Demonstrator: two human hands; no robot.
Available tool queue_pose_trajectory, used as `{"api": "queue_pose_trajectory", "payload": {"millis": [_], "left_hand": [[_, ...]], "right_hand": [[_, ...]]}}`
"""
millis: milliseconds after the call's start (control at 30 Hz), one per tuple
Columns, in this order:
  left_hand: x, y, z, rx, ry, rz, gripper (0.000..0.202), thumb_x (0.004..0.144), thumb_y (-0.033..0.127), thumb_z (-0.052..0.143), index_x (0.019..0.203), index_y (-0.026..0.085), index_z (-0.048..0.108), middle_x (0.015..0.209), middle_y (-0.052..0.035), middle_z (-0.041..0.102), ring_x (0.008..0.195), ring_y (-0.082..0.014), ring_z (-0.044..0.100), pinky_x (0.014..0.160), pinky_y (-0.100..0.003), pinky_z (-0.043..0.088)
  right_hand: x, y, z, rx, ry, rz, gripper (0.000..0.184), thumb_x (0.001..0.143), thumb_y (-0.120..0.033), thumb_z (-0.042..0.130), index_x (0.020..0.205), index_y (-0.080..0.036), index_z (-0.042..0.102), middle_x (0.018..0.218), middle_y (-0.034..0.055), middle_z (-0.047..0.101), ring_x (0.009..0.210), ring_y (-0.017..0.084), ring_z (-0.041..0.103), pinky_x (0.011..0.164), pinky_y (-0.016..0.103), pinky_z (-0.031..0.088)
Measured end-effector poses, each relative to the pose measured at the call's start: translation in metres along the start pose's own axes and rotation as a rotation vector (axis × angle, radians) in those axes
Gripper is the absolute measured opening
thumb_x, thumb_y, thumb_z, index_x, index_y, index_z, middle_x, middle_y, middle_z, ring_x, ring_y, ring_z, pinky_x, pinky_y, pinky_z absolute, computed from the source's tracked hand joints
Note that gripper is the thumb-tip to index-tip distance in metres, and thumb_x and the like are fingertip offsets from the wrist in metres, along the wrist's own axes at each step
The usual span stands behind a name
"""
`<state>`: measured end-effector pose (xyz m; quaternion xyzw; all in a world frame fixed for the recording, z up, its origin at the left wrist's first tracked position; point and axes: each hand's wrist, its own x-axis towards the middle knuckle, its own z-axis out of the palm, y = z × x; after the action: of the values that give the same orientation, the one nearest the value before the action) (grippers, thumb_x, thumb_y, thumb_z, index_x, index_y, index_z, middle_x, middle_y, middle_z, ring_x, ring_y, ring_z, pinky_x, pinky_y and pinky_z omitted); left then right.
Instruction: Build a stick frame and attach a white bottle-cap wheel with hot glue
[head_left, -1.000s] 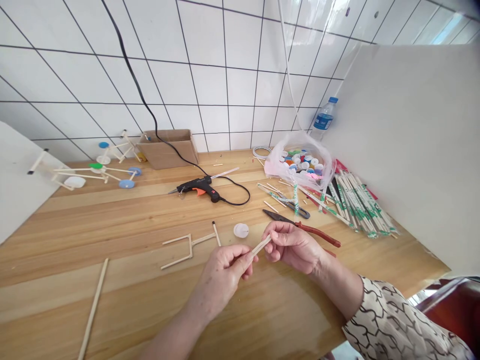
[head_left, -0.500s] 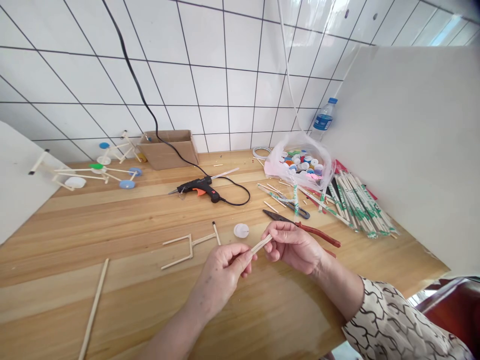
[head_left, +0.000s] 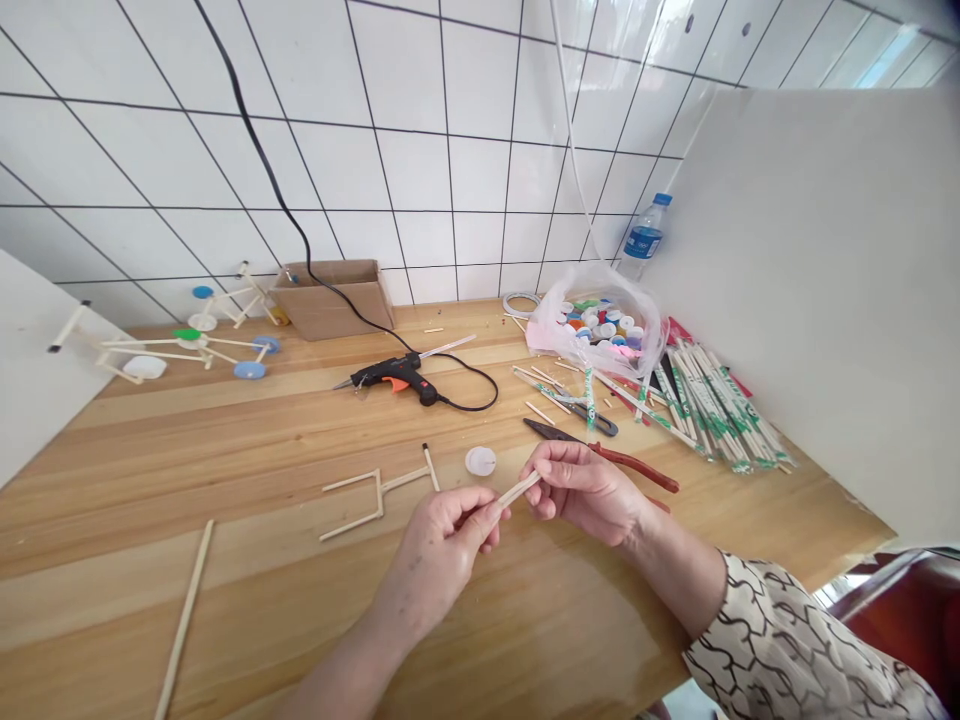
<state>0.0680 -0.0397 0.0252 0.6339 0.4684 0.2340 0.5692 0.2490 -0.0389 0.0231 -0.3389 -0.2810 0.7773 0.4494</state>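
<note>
I'm watching the left hand (head_left: 442, 550) pinch 1 end of a short wooden stick (head_left: 517, 489), thumb and fingers closed on it. The right hand (head_left: 585, 492) holds the other end in its fingertips, also closed, though the fingers partly hide the grip. The stick sits in the air between the 2 hands, above the wooden table (head_left: 225, 450). Just past the right hand lie red-handled pliers (head_left: 630, 468). A white bottle cap (head_left: 480, 461) sits near the left hand, beside a stick frame (head_left: 379, 492). Farther away I see a glue gun (head_left: 401, 375), a bag of bottle caps (head_left: 600, 325) and a bundle of chopsticks (head_left: 724, 405).
</note>
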Motion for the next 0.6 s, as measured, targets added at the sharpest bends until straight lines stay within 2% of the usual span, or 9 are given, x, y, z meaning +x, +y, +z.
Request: {"api": "queue_pose_trajectory", "payload": {"millis": [367,600], "left_hand": [[0.0013,0.0005,0.0000,0.044,0.017,0.026,0.031,0.079,0.036,0.044,0.054,0.018,0.049,0.058,0.0000,0.054,0.056,-0.0130,0.047,0.054,-0.023,0.033],[0.0004,0.0001,-0.0008,0.047,0.013,0.026,0.032,0.081,0.037,0.044,0.055,0.018,0.048,0.055,0.0008,0.050,0.059,-0.0140,0.048,0.055,-0.023,0.033]], "right_hand": [[-0.0006,-0.0002,0.0002,-0.010,0.003,0.003,0.021,0.066,-0.028,0.078,0.067,-0.011,0.066,0.056,0.0024,0.068,0.043,0.007,0.055,0.047,0.019,0.042],[-0.0011,0.0008,-0.0011,-0.034,0.010,-0.014,0.021,0.067,-0.028,0.077,0.068,-0.010,0.066,0.057,0.0026,0.068,0.043,0.006,0.054,0.047,0.018,0.041]]}}
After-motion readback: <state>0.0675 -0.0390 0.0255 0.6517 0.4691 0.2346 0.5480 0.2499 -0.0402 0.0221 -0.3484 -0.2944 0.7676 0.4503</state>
